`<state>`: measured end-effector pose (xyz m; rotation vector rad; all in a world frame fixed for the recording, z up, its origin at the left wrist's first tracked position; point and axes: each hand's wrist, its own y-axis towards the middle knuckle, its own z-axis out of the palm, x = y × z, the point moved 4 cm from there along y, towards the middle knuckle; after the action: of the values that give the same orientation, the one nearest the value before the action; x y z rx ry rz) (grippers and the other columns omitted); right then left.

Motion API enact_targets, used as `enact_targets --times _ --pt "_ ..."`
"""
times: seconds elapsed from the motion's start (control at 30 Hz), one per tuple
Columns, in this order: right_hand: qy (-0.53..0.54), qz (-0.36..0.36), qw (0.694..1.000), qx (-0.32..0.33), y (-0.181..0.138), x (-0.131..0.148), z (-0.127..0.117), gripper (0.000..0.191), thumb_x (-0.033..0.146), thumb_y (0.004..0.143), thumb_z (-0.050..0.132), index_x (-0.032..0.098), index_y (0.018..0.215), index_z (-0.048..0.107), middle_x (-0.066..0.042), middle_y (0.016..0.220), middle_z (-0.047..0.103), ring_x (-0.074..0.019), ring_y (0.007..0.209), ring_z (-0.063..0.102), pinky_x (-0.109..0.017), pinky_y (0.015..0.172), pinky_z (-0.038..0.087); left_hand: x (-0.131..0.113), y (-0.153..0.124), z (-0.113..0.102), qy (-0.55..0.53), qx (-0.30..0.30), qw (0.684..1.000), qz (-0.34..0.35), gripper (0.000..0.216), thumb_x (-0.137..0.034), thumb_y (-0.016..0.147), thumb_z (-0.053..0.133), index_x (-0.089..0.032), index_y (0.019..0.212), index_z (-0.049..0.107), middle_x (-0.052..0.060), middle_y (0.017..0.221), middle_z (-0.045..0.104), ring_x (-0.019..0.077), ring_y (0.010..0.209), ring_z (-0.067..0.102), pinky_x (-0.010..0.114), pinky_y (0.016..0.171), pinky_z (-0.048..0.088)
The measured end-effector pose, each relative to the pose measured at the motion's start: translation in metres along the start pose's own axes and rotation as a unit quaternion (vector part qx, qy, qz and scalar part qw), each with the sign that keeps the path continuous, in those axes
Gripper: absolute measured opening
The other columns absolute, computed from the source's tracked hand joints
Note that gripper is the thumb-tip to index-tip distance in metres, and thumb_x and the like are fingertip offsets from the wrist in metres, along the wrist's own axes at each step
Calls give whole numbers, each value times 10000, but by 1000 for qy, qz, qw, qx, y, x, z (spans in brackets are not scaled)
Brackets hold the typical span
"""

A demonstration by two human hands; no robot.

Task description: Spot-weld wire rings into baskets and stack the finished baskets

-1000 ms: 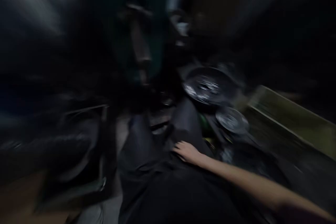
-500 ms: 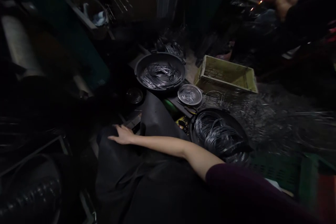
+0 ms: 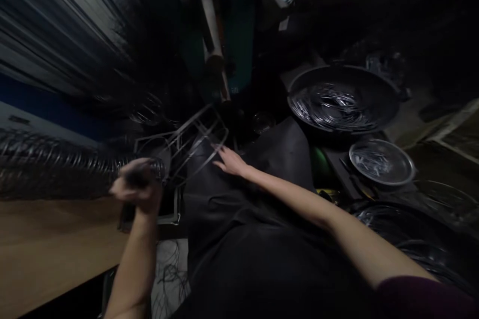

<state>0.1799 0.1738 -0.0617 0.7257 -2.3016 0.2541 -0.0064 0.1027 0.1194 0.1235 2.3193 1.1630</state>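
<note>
My left hand (image 3: 136,187) is raised at the left, smeared by motion, its fingers closed. A thin metal wire frame (image 3: 202,132) with bent, crossing bars reaches from this hand toward the right; the exact grip is blurred. A dark patch shows on the hand's thumb side, too blurred to name. My right hand (image 3: 232,160) lies low over the dark apron (image 3: 243,209) on my knee, fingers stretched and spread, holding nothing. The frame's far end passes just above its fingertips; I cannot tell whether they touch.
A green machine (image 3: 239,60) stands ahead. To the right are a large dark pan (image 3: 381,94) of metal wire pieces, a small round dish (image 3: 409,164) of short pieces and a tub of wire (image 3: 419,244). Many wire items line the wooden board (image 3: 56,239) at left.
The view has swung left. My left hand and the wire frame have come into sight. My right hand stays stretched out over my knee.
</note>
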Motion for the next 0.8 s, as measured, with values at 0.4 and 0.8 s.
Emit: enact_targets --times 0.4,0.8 --pt "-151 32 977 145 -159 -30 30 270 212 920 456 180 1139 612 -114 1100 627 -222 1009 579 -381 916 427 -20 -97 147 -87 269 949 142 318 -358 887 469 -153 692 614 23 563 622 95 489 550 202 525 406" --pt "56 225 943 -239 -147 -66 -97 284 413 906 451 180 858 606 -41 794 638 -171 716 598 -283 685 486 -10 -74 156 -125 246 957 87 332 -380 861 514 -159 618 556 -4 513 561 80 456 502 200 504 393"
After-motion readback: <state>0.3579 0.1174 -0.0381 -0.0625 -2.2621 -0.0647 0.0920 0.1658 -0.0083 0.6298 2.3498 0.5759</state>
